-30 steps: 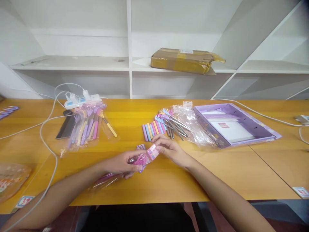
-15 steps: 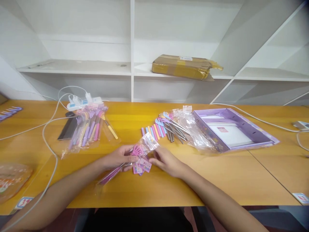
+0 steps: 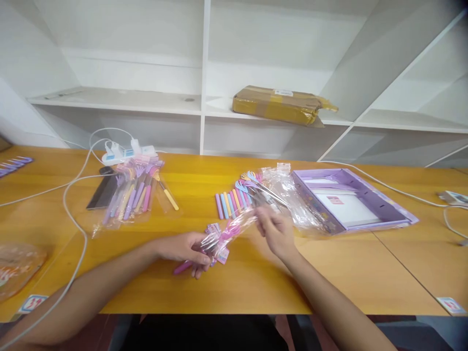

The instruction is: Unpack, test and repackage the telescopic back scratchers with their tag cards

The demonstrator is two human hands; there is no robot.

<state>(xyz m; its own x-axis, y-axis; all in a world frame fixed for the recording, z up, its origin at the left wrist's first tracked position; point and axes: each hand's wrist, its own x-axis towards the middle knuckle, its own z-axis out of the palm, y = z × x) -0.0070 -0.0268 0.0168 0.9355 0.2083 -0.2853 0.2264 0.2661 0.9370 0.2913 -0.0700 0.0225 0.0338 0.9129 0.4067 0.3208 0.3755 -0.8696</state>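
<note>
My left hand (image 3: 188,251) is closed around a pink back scratcher (image 3: 182,267), its handle end poking out at the lower left. A clear plastic sleeve (image 3: 244,220) stretches from that hand up to my right hand (image 3: 275,230), whose fingers pinch its far end; the right hand is motion-blurred. Pink shows through the sleeve, probably the scratcher's claw head. Small printed cards (image 3: 222,255) lie under and beside the left fingers, partly hidden. Just beyond the hands are a row of pastel handles (image 3: 230,202) and several loose scratcher rods with claw heads (image 3: 252,183).
Bagged back scratchers (image 3: 135,190) lie at the left, by a black flat object (image 3: 100,192) and a power strip (image 3: 126,153) with white cables. At the right are clear bags (image 3: 300,207) and an open purple box (image 3: 347,226). A taped carton (image 3: 278,105) sits on the shelf.
My right hand has moved right and slightly up, drawing the sleeve's end out taut. The scratcher's handle has shifted inward towards my left hand.
</note>
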